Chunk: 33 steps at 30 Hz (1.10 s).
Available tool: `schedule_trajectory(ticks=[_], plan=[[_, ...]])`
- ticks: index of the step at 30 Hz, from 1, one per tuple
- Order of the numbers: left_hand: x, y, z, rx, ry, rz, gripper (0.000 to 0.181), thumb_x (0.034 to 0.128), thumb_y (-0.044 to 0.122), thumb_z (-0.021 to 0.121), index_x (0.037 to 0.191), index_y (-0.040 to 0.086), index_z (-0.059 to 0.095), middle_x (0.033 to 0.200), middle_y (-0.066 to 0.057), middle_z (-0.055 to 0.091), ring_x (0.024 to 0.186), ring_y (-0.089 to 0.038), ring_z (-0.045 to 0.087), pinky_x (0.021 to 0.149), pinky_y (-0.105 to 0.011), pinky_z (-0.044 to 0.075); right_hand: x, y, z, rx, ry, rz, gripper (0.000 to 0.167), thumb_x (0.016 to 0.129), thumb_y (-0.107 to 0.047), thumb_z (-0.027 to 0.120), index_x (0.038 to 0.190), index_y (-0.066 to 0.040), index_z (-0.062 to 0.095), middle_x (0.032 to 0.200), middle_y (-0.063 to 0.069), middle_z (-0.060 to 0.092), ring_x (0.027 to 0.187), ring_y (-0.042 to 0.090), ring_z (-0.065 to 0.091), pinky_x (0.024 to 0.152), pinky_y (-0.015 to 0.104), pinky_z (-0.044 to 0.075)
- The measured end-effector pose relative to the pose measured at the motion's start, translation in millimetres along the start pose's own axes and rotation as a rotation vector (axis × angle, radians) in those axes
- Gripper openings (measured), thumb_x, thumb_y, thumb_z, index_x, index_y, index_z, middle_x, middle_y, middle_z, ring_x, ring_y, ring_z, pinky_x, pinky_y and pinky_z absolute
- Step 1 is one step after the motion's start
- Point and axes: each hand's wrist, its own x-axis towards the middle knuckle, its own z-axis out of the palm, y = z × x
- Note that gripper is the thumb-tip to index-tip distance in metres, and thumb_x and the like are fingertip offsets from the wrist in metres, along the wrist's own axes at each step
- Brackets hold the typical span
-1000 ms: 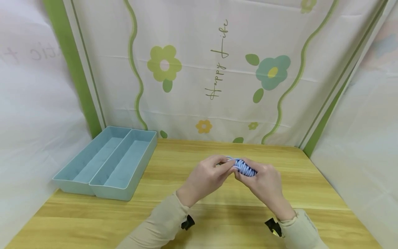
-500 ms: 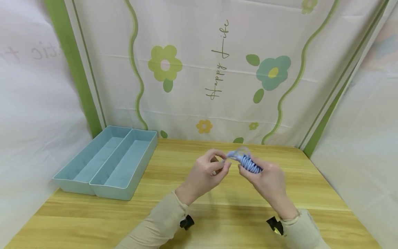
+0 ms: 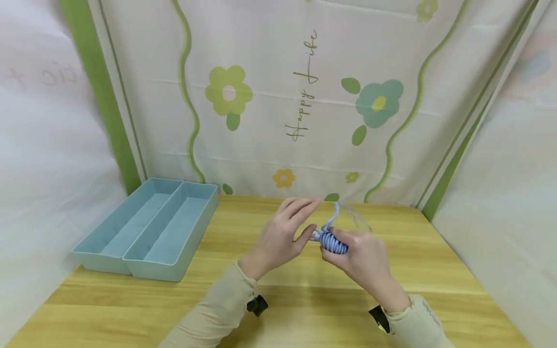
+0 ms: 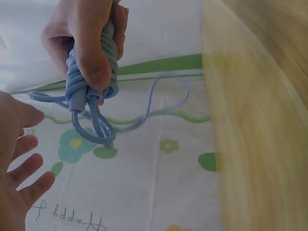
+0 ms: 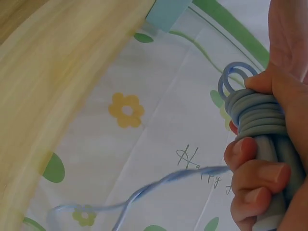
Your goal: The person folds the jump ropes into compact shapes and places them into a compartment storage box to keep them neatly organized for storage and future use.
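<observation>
A light blue jump rope [image 3: 334, 243] is wound into a tight bundle round its handles [image 5: 268, 153]. My right hand [image 3: 366, 258] grips the bundle, with the thumb lying along the coils in the left wrist view. Small cord loops [image 4: 98, 130] stick out of the bundle's end. A loose, twisted length of cord [image 5: 161, 182] swings out from it, blurred in the head view. Beside the loops, my left hand [image 3: 278, 237] has its fingers extended and spread from the thumb, pinching nothing. In the left wrist view its thumb [image 4: 29, 115] is close to one loop.
Two pale blue trays [image 3: 178, 227] stand side by side at the left of the wooden table [image 3: 304, 309]. A white curtain [image 3: 261, 145] printed with flowers hangs behind the table, and others close in both sides.
The left hand pinched cord at the bundle's end, drew it left, then let go and spread its fingers. A loose length now swings upward. The right hand keeps its grip and has shifted slightly left.
</observation>
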Motion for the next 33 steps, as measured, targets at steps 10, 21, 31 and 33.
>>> schedule_trajectory(ticks=[10,21,31,33], plan=[[0.6,-6.7,-1.4,-0.065,-0.357,0.050,0.080,0.0789,-0.022,0.064,0.145,0.021,0.052,0.149,-0.006,0.043,0.133,-0.022,0.038,0.075,-0.018,0.047,-2.1,-1,1,0.088,-0.169,-0.073,0.021,0.070,-0.032,0.081,0.084,-0.017,0.077,0.060,-0.011,0.057,0.047,-0.001,0.041,0.040,0.016,0.033],[13.7,-17.7,2.0,-0.079,-0.606,0.063,0.037,0.0926,0.002,0.068,0.122,0.023,0.073,0.144,-0.006,0.048,0.129,-0.024,0.041,0.094,-0.022,0.042,-2.4,-1,2,0.306,-0.286,-0.255,0.020,0.071,-0.030,0.083,0.086,-0.017,0.077,0.070,-0.015,0.061,0.053,-0.008,0.042,0.045,0.009,0.034],[10.1,-30.0,1.4,-0.058,-0.489,0.065,0.010,0.0869,0.020,0.078,0.096,0.019,0.079,0.118,0.001,0.066,0.119,-0.017,0.051,0.099,-0.021,0.039,-2.3,2,2,0.307,-0.274,-0.236,0.020,0.070,-0.027,0.082,0.085,-0.017,0.075,0.066,-0.019,0.054,0.051,-0.009,0.038,0.042,0.008,0.030],[11.4,-30.0,-1.0,-0.021,-0.483,0.077,0.008,0.0872,0.020,0.078,0.095,0.017,0.078,0.106,0.003,0.069,0.112,-0.015,0.055,0.097,-0.020,0.041,-2.1,3,2,0.268,-0.261,-0.218,0.020,0.069,-0.029,0.083,0.085,-0.018,0.075,0.064,-0.018,0.055,0.050,-0.009,0.038,0.041,0.009,0.030]])
